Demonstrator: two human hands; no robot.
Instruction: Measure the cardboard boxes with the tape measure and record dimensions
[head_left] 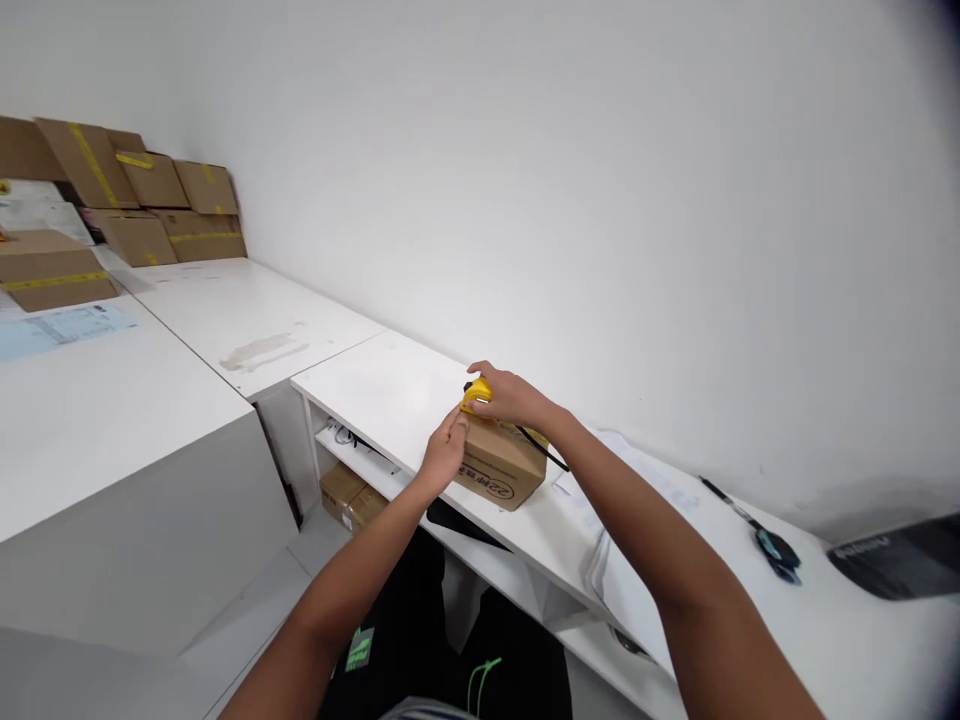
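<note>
The right hand [510,397] is wrapped around a yellow tape tool [477,395] on the far end of a small brown box [499,465] on the white desk [390,390], while the left hand [444,452] presses flat, not gripping, on the box's near left side.

Bare forearms; black clothing [420,640] with green markings, seemingly a logo.

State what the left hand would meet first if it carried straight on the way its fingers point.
Probably the yellow handheld tool held by the right hand on the small brown cardboard box; the left hand points up toward it, though depth is unclear.
</note>
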